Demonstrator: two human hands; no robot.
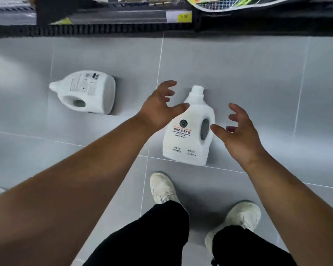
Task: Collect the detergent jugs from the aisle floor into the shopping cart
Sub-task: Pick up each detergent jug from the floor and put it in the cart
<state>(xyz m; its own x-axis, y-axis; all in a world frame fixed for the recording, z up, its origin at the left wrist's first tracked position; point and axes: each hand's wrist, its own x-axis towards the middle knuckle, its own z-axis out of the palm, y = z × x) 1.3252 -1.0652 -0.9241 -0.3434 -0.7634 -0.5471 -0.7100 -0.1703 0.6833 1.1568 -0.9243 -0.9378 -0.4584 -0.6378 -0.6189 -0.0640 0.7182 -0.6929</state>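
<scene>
A white detergent jug (pixel 186 139) lies on the grey tiled floor, label up, cap pointing away from me, handle hole on its right side. My left hand (pixel 160 106) hovers above its upper left, fingers spread and lightly curved, holding nothing. My right hand (pixel 238 131) hovers just right of the jug's handle, fingers spread, also holding nothing. A second white jug (pixel 87 92) lies on its side farther left, cap pointing left, back label up. No shopping cart is in view.
A dark store shelf base (pixel 104 28) runs along the far edge of the floor, with a yellow price tag (pixel 183 16) and netted goods (pixel 229 4) above. My two white shoes (pixel 162 187) (pixel 242 215) stand just behind the near jug.
</scene>
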